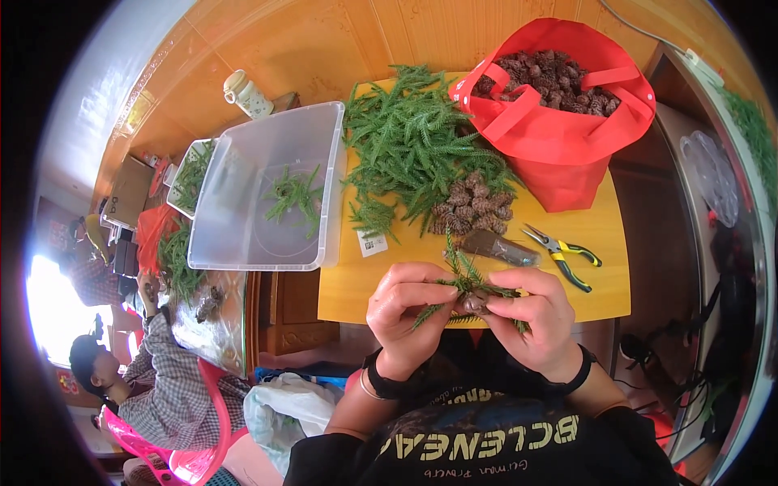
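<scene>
My left hand [405, 312] and my right hand [543, 320] meet over the near edge of a yellow table [604, 267]. Together they pinch a small brown pine cone [476, 304] with green fir sprigs [463, 275] sticking out of it. Just beyond my fingers lie a small pile of pine cones [474, 209] and a big heap of green fir branches [413, 146]. A dark glue-stick-like packet [498, 247] and yellow-handled pliers [563, 255] rest right of the pile.
A red bag [559, 138] full of pine cones stands at the far right. A clear plastic bin [267, 186] holding some sprigs sits at the left. A person in a checked shirt [174, 381] sits at lower left beside another table with greenery.
</scene>
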`<move>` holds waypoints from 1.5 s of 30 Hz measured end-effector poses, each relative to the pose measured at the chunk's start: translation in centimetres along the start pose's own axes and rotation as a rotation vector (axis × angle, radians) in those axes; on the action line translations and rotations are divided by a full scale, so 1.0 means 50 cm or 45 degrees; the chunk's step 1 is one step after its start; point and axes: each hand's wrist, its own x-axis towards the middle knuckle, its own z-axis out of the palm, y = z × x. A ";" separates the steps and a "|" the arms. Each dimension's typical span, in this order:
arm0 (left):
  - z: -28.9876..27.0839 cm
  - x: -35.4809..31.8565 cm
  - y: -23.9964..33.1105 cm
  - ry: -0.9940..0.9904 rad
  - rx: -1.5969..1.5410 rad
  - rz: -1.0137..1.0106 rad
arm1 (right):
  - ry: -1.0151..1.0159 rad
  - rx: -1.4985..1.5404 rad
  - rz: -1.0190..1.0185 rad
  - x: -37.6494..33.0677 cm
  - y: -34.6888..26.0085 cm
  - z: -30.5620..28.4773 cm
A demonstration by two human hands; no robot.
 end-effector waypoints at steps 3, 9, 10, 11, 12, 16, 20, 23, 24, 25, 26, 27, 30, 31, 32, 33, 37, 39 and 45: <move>-0.002 0.000 0.002 0.003 -0.039 -0.027 | -0.044 0.065 -0.042 0.001 0.010 -0.003; -0.012 0.010 0.003 -0.073 -0.033 -0.022 | -0.202 0.105 -0.111 0.016 0.018 -0.017; -0.015 0.012 0.004 -0.107 -0.014 -0.004 | -0.203 0.107 -0.112 0.018 0.019 -0.019; -0.016 0.013 0.004 -0.141 0.002 0.013 | -0.222 0.105 -0.117 0.020 0.019 -0.021; -0.016 0.013 0.005 -0.141 0.001 0.012 | -0.241 0.104 -0.123 0.022 0.019 -0.023; -0.020 0.017 0.010 -0.183 0.002 -0.042 | -0.265 0.069 -0.147 0.026 0.019 -0.028; -0.020 0.024 0.019 -0.236 0.020 -0.079 | -0.283 0.059 -0.140 0.024 0.020 -0.027; -0.021 0.019 0.016 -0.231 -0.057 -0.143 | -0.290 0.053 -0.139 0.024 0.020 -0.026; -0.022 0.019 0.016 -0.229 -0.055 -0.145 | -0.298 0.045 -0.143 0.025 0.018 -0.026; -0.023 0.019 0.016 -0.222 -0.063 -0.154 | -0.300 0.047 -0.143 0.030 0.013 -0.028; -0.023 0.020 0.015 -0.215 -0.073 -0.161 | -0.340 0.111 -0.085 0.039 0.006 -0.034; -0.023 0.021 0.018 -0.214 -0.073 -0.161 | -0.380 0.174 -0.026 0.044 0.003 -0.038; -0.023 0.024 0.022 -0.180 -0.028 -0.198 | -0.409 0.320 0.122 0.041 0.009 -0.044; -0.024 0.028 0.016 -0.216 -0.042 -0.132 | -0.411 0.320 0.123 0.037 0.005 -0.043; -0.024 0.030 0.013 -0.255 -0.057 -0.063 | -0.382 0.305 0.252 0.032 -0.002 -0.043; -0.024 0.028 0.012 -0.256 -0.057 -0.063 | -0.353 0.288 0.380 0.029 -0.008 -0.042; -0.023 0.025 0.014 -0.238 -0.144 -0.159 | -0.299 0.198 0.327 0.032 -0.021 -0.039; -0.023 0.024 0.014 -0.239 -0.145 -0.174 | -0.302 0.177 0.320 0.028 -0.017 -0.037; -0.030 0.025 0.006 -0.342 -0.018 -0.110 | -0.282 0.147 0.377 0.025 -0.023 -0.035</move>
